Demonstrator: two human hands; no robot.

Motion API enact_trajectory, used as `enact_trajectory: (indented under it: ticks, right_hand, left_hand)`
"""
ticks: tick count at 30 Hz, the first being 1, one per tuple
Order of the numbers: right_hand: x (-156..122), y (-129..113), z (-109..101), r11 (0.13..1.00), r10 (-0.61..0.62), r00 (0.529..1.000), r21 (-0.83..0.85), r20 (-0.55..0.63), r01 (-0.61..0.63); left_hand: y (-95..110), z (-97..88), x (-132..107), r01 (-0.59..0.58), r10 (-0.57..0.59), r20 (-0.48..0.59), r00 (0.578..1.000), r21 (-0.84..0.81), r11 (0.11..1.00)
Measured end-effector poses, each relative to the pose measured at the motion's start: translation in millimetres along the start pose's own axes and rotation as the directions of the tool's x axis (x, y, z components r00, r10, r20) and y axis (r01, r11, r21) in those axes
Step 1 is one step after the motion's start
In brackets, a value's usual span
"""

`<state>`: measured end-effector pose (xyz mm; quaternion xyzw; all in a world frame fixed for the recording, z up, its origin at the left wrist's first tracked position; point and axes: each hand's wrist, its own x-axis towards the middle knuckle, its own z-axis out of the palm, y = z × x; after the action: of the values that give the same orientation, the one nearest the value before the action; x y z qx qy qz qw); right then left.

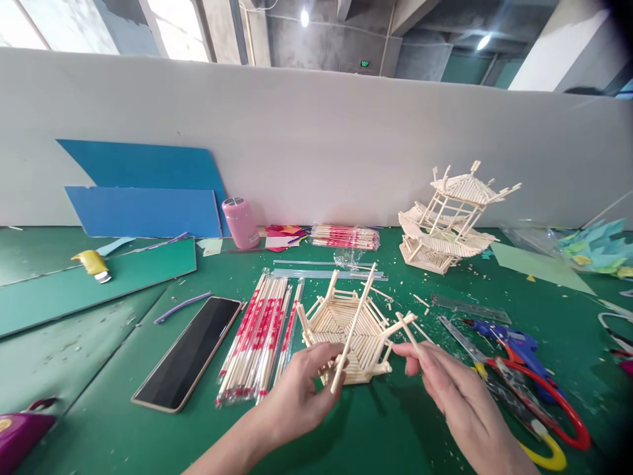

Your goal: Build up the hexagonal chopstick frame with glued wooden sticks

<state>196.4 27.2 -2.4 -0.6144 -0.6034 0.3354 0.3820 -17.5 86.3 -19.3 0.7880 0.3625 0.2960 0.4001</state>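
A hexagonal frame of wooden sticks (341,326) lies on the green table just beyond my hands. My left hand (301,389) is closed in a pinch on a long wooden chopstick (353,326) that slants up across the frame. My right hand (455,396) pinches a short wooden stick (409,331) near the frame's right corner. A finished stick pavilion model (452,218) stands at the back right.
Wrapped chopstick packs (260,340) and a dark phone (190,349) lie at the left. Red-handled scissors (544,396), a blue glue gun (509,340) and a clear ruler (469,308) lie at the right. A pink cup (240,223) and blue boards (143,191) stand against the white wall.
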Motion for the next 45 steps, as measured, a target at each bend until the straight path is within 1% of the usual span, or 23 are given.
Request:
enact_trajectory:
  ticks: [2, 6, 8, 10, 12, 14, 17, 19, 22, 25, 28, 31, 34, 37, 42, 45]
  right_hand:
    - [0.9, -2.3, -2.8, 0.999, -0.017, 1.0, -0.039, 0.02, 0.018]
    - [4.9, -5.4, -5.5, 0.992, -0.019, 0.999, -0.12, 0.046, 0.025]
    - [7.8, -8.0, -7.2, 0.986, -0.019, 0.997, -0.162, 0.071, 0.031]
    - [10.8, -12.2, -9.2, 0.974, -0.043, 0.994, -0.216, 0.097, 0.063]
    - [13.6, -17.3, -10.9, 0.955, -0.09, 0.991, -0.273, 0.097, 0.113]
    - [15.9, -21.7, -11.3, 0.935, -0.155, 0.986, -0.314, 0.068, 0.168]
    - [18.5, -25.5, -10.0, 0.914, -0.221, 0.975, -0.341, 0.034, 0.219]
    - [19.8, -26.9, -9.2, 0.916, -0.199, 0.979, -0.346, 0.045, 0.202]
    - [21.8, -29.1, -10.1, 0.949, -0.094, 0.992, -0.294, 0.09, 0.117]
    - [23.9, -32.0, -12.9, 0.983, 0.026, 0.985, -0.185, 0.171, 0.006]
    - [25.6, -34.6, -14.4, 0.993, 0.09, 0.964, -0.094, 0.251, -0.068]
    - [25.9, -36.3, -13.0, 0.994, 0.108, 0.955, -0.062, 0.275, -0.094]
    - [25.3, -36.6, -10.6, 0.993, 0.108, 0.963, -0.072, 0.248, -0.093]
    - [24.6, -35.9, -9.3, 0.993, 0.085, 0.97, -0.104, 0.228, -0.063]
    - [24.5, -33.9, -8.7, 0.992, 0.055, 0.964, -0.121, 0.261, -0.024]
    - [24.2, -34.4, -7.8, 0.992, 0.067, 0.96, -0.124, 0.272, -0.034]
  left_hand:
    - [-1.7, -7.4, -3.8, -0.005, 0.004, 0.03, 1.0, 0.011, 1.0]
    - [-2.1, -22.6, -10.2, 0.056, -0.055, 0.074, 0.996, -0.012, 0.998]
    - [0.7, -26.7, -9.1, 0.088, -0.085, 0.069, 0.994, -0.049, 0.995]
    - [5.4, -27.7, -4.0, 0.12, -0.115, 0.047, 0.992, -0.113, 0.986]
    - [11.6, -26.5, 4.6, 0.16, -0.157, 0.031, 0.987, -0.187, 0.969]
    - [18.1, -24.2, 15.1, 0.211, -0.213, 0.015, 0.977, -0.244, 0.947]
    - [25.8, -20.5, 30.3, 0.239, -0.256, -0.013, 0.966, -0.324, 0.916]
    - [28.1, -18.8, 38.3, 0.25, -0.252, 0.041, 0.967, -0.354, 0.901]
    - [27.6, -17.0, 46.5, 0.279, -0.235, 0.156, 0.959, -0.412, 0.867]
    - [25.4, -14.8, 51.4, 0.337, -0.268, 0.206, 0.941, -0.5, 0.798]
    - [23.8, -12.1, 54.6, 0.397, -0.319, 0.237, 0.918, -0.573, 0.717]
    - [23.6, -9.9, 57.3, 0.43, -0.342, 0.265, 0.902, -0.632, 0.644]
    - [24.1, -8.7, 59.7, 0.442, -0.342, 0.289, 0.894, -0.687, 0.576]
    - [23.7, -8.0, 61.3, 0.437, -0.32, 0.306, 0.897, -0.729, 0.527]
    - [21.0, -7.2, 61.8, 0.462, -0.317, 0.344, 0.884, -0.75, 0.473]
    - [21.3, -8.0, 61.7, 0.482, -0.34, 0.351, 0.872, -0.734, 0.479]
